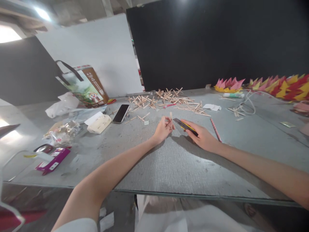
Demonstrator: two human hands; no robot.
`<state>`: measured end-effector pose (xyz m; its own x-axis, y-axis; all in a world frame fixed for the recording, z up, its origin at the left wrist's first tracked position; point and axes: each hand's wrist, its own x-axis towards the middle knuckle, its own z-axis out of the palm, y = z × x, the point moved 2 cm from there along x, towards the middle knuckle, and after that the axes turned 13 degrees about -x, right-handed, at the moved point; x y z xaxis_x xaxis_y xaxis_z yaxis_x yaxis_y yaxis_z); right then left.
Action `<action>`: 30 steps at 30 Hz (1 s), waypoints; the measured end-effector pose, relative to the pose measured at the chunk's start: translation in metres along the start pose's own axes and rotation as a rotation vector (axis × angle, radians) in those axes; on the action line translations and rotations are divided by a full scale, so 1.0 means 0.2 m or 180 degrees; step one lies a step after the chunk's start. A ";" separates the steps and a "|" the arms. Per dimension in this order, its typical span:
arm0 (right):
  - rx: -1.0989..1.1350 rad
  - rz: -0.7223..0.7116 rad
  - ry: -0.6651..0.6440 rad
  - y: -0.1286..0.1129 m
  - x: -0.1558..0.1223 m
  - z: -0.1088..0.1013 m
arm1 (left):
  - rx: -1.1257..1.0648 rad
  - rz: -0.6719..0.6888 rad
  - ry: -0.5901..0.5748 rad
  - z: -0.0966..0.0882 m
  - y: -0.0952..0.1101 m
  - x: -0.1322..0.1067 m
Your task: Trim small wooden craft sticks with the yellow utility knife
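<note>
Near the middle of the grey table [154,167], my left hand [164,129] is closed on a short wooden craft stick [171,115], whose pale end sticks up above the fingers. To its right, my right hand [200,137] grips a black and yellow utility knife [187,126]. The knife's front end points left toward the stick, with a small gap between them. Whether the blade is out is too small to tell. Beyond both hands lies a loose pile of craft sticks [169,96]. A pink patterned pencil [215,130] rests right of my right hand.
On the left are a phone [121,113], a tissue pack [98,123], a printed carrier bag [84,85], plastic wrappers [64,133] and a purple packet [53,161]. Folded paper flowers [229,84], a glue stick [233,95] and a white cable [252,104] lie at the right.
</note>
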<state>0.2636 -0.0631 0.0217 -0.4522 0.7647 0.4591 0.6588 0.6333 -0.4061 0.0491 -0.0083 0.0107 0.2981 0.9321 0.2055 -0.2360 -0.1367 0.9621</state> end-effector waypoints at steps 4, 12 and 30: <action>-0.0041 0.0019 -0.0031 0.01 0.00 0.00 | 0.0072 0.0026 -0.0051 0.00 0.00 0.00; -0.0042 0.0022 -0.0024 0.01 0.00 0.01 | 0.0059 -0.0109 0.0023 0.00 0.00 -0.01; -0.0085 -0.0118 0.0015 -0.01 0.00 -0.01 | 0.0243 -0.0339 0.0689 -0.01 -0.01 0.00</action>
<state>0.2630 -0.0644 0.0235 -0.4738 0.7402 0.4771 0.6576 0.6577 -0.3674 0.0481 -0.0075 0.0088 0.1107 0.9916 0.0671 -0.1409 -0.0512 0.9887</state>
